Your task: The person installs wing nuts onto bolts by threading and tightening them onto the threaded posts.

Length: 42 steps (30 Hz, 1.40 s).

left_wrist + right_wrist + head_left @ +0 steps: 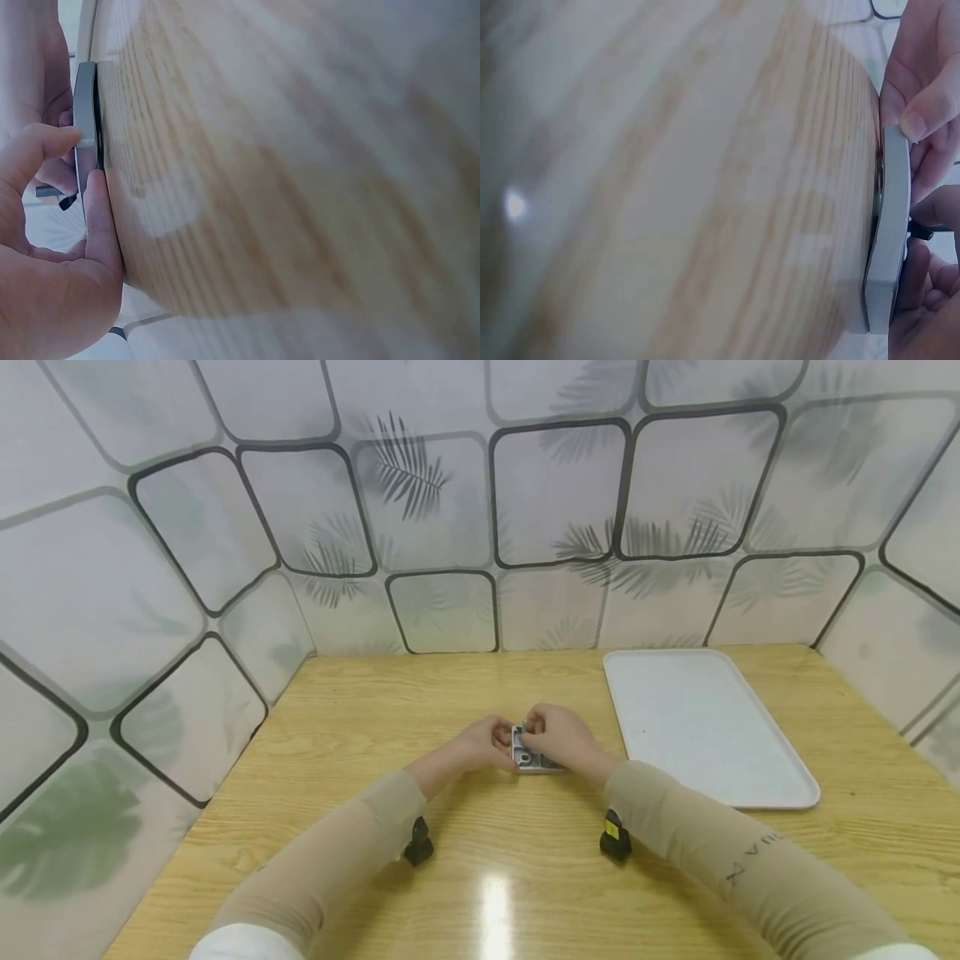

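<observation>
A small flat grey block (527,761) with light edges and a round ring on its top face lies on the table in front of me. My left hand (480,743) grips its left edge, thumb on the upper side and a finger low along the rim in the left wrist view. Over the top face, my right hand (561,737) pinches a small dark rod-like piece (49,192) with a ridged grey end; its black part (921,231) meets the block's face in the right wrist view. The right fingers hide much of the top face.
A white rectangular tray (697,727) lies to the right on the wooden table (360,693). Behind and on both sides stands a patterned curtain-like backdrop (442,502). Black wrist devices (615,837) hang under both sleeves.
</observation>
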Motion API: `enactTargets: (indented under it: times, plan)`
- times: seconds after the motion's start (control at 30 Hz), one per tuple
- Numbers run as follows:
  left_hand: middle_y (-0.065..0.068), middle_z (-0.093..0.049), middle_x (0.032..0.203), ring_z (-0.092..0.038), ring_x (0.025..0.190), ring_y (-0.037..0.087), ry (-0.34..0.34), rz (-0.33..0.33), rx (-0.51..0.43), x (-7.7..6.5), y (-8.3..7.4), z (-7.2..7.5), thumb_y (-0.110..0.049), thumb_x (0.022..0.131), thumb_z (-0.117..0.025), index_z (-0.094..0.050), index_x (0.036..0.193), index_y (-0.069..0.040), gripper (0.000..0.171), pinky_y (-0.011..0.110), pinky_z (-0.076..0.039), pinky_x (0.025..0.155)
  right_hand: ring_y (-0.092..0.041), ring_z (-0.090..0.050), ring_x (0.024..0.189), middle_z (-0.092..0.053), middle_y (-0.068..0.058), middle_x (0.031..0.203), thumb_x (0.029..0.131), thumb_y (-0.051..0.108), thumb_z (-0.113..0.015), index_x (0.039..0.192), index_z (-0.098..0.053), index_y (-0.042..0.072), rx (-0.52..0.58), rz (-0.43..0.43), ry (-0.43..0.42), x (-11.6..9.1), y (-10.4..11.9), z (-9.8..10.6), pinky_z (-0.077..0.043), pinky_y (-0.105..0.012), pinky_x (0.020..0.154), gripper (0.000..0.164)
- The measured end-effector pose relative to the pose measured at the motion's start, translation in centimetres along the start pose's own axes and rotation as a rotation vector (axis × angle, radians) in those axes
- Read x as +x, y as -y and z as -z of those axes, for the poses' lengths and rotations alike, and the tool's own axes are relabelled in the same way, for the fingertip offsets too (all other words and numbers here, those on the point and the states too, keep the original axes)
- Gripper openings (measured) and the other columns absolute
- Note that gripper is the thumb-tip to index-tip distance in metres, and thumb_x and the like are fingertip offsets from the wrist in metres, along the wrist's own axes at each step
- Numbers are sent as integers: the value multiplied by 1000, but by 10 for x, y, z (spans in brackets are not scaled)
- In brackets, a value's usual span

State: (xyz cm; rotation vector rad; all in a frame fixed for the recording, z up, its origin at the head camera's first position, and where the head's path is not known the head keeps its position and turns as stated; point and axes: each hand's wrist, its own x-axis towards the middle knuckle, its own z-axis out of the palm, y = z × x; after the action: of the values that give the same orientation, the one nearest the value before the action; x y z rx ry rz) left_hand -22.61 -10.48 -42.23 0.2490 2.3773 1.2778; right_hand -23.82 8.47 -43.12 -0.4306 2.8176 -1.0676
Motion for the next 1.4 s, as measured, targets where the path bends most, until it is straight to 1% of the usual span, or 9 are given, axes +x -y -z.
enactTargets:
  times: [0.23, 0.4, 0.5, 0.63, 0.73, 0.83, 1.03, 1.27, 1.4]
  plan:
    - [13, -61, 122, -65, 107, 22, 1, -14, -19, -1, 0, -1, 0, 82, -84, -48, 151, 3, 78, 30, -55, 95, -16, -57, 72, -66, -2, 78, 93, 25, -75, 85, -65, 10, -116, -5, -42, -1, 6, -2, -42, -25, 63, 19]
    - [13, -60, 123, -65, 107, 22, -2, -13, -21, -2, -2, -1, 0, 83, -84, -48, 151, 3, 77, 31, -55, 96, -18, -60, 74, -70, -5, 82, 92, 25, -75, 88, -66, 8, -134, -7, -53, -3, 11, 0, -45, -26, 63, 20]
    - [14, -61, 124, -64, 108, 22, -1, -11, -17, -2, -3, -1, 0, 83, -84, -48, 151, 3, 77, 31, -55, 97, -19, -61, 78, -71, -8, 89, 94, 28, -72, 98, -66, 6, -96, -8, -55, -5, 10, 2, -47, -26, 67, 23]
    - [12, -61, 122, -64, 106, 21, -6, -4, -20, -1, -3, -1, 0, 82, -84, -49, 150, 2, 77, 28, -54, 92, -17, -59, 75, -66, -8, 88, 100, 25, -62, 114, -63, 3, 43, 15, -26, -8, 4, 6, -46, -27, 67, 26]
    - [12, -61, 121, -64, 104, 20, -11, 0, -27, -1, -2, 0, 1, 82, -85, -49, 150, 2, 77, 26, -53, 90, -14, -56, 70, -61, -6, 82, 102, 15, -55, 123, -61, 0, 163, 50, 17, -7, -1, 10, -47, -26, 65, 26]
    - [12, -62, 121, -64, 103, 20, -10, -2, -34, -2, -2, 0, 1, 81, -85, -49, 150, 2, 78, 26, -53, 90, -12, -55, 68, -59, -4, 80, 100, 7, -53, 129, -60, -1, 212, 89, 48, -5, -7, 11, -48, -25, 65, 32]
    - [13, -62, 122, -64, 105, 21, -7, 2, -33, -1, -1, -1, 1, 82, -85, -49, 151, 3, 78, 28, -53, 93, -13, -56, 70, -63, -8, 85, 96, 3, -56, 131, -64, 1, 186, 133, 74, -3, -11, 9, -49, -25, 65, 36]
    - [14, -62, 124, -64, 107, 22, -10, 6, -36, -1, -1, -2, 1, 82, -84, -48, 151, 3, 78, 31, -54, 97, -16, -54, 77, -64, -7, 88, 95, 6, -60, 128, -70, 9, 112, 134, 72, -1, -14, 7, -45, -28, 68, 34]
    - [14, -61, 124, -64, 108, 22, -8, 5, -35, 0, 1, -2, 1, 82, -85, -47, 152, 3, 80, 31, -54, 96, -16, -55, 76, -64, -7, 88, 95, 6, -64, 127, -71, 8, 102, 128, 69, 1, -16, 5, -45, -28, 67, 33]
